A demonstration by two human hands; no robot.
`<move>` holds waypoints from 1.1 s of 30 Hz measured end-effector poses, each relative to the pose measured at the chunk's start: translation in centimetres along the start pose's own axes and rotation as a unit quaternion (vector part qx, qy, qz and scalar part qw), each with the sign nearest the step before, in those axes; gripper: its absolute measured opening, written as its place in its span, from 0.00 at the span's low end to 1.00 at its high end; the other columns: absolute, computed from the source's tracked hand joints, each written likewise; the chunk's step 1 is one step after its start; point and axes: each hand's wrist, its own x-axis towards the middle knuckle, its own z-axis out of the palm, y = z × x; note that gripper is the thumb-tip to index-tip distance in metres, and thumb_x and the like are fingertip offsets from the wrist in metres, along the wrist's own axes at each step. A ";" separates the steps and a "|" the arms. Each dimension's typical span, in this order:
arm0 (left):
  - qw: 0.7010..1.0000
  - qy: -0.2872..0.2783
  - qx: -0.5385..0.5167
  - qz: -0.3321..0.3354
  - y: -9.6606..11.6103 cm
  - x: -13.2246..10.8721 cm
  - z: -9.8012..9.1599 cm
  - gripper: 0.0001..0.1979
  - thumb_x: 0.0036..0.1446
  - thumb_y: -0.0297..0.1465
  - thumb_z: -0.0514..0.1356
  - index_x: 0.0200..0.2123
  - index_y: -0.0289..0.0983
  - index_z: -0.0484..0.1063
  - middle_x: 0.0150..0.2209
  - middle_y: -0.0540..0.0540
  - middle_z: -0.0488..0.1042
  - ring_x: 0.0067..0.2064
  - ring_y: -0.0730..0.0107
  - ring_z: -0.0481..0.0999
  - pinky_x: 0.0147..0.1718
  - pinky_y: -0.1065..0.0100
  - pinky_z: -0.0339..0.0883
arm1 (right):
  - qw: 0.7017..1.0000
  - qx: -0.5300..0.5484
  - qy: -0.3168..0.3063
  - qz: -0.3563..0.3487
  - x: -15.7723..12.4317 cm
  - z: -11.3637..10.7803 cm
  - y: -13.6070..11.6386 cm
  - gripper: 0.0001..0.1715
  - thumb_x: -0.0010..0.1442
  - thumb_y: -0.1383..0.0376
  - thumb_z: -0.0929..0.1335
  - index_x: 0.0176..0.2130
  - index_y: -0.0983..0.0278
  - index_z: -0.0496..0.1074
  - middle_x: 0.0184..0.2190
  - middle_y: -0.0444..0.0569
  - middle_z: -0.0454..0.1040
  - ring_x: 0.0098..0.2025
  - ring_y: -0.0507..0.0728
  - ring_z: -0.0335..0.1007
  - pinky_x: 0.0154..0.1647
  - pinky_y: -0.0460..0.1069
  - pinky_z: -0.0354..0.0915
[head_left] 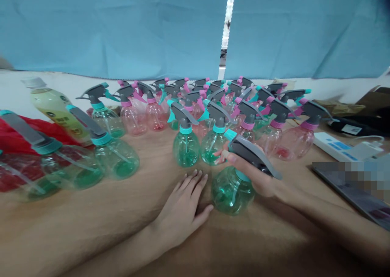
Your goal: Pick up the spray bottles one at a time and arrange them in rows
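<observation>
A left hand (183, 206) rests flat on the brown bench (76, 228), fingers spread, thumb apparently touching a green spray bottle (233, 189). At its 3 o'clock, the right hand (258, 175) has its fingers wrapped around that bottle's grey trigger head (252, 155). Toward 12 o'clock stand massed green and pink spray bottles (213, 106).

Right hand (258, 175) grips the green spray bottle (233, 189) by its neck; left hand (183, 210) lies flat on the worktop (76, 228) at its nine o'clock, thumb touching it.
</observation>
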 end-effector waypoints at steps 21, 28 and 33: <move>0.999 -0.014 0.042 0.014 0.1 0.0 -0.2 0.28 0.65 0.42 0.53 0.61 0.29 0.59 0.64 0.34 0.59 0.65 0.53 0.56 0.60 0.50 0.53 | 0.998 0.055 -0.034 0.008 -0.1 -0.2 -0.3 0.09 0.63 0.59 0.66 0.44 0.55 0.71 0.35 0.43 0.71 0.30 0.52 0.62 0.43 0.52 0.65; 0.999 -0.022 0.046 0.013 0.2 0.1 -0.2 0.28 0.65 0.41 0.55 0.60 0.29 0.61 0.64 0.33 0.59 0.65 0.52 0.57 0.61 0.50 0.53 | 0.998 0.051 -0.033 0.009 -0.1 -0.3 -0.3 0.11 0.63 0.58 0.66 0.46 0.55 0.72 0.33 0.42 0.71 0.31 0.52 0.63 0.43 0.52 0.64; 0.999 -0.010 0.042 0.016 0.0 0.0 0.1 0.27 0.65 0.41 0.54 0.60 0.30 0.61 0.64 0.34 0.59 0.65 0.51 0.57 0.60 0.50 0.54 | 0.997 0.065 -0.039 0.010 -0.1 -0.3 -0.1 0.12 0.63 0.58 0.66 0.46 0.55 0.71 0.38 0.44 0.72 0.37 0.54 0.67 0.43 0.52 0.64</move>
